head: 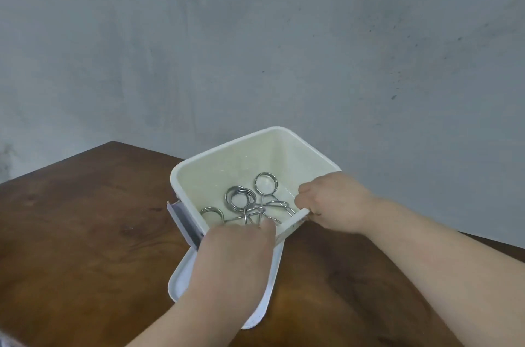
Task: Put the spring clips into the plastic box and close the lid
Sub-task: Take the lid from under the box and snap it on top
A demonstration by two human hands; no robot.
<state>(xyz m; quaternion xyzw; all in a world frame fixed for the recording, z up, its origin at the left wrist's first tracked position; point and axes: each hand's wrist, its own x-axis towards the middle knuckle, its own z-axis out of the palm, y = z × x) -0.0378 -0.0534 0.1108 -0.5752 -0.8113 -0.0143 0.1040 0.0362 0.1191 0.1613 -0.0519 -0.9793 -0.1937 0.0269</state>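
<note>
An open cream plastic box stands on the wooden table, with several metal spring clips lying on its floor. Its white lid lies flat on the table in front of the box, partly under my left arm. My left hand reaches over the box's near wall with its fingertips inside near the clips; whether they hold one is hidden. My right hand grips the box's near right corner rim.
The dark wooden table spreads to the left and right of the box, its far corner at the upper left. A grey latch flap hangs off the box's left side. A grey wall rises behind.
</note>
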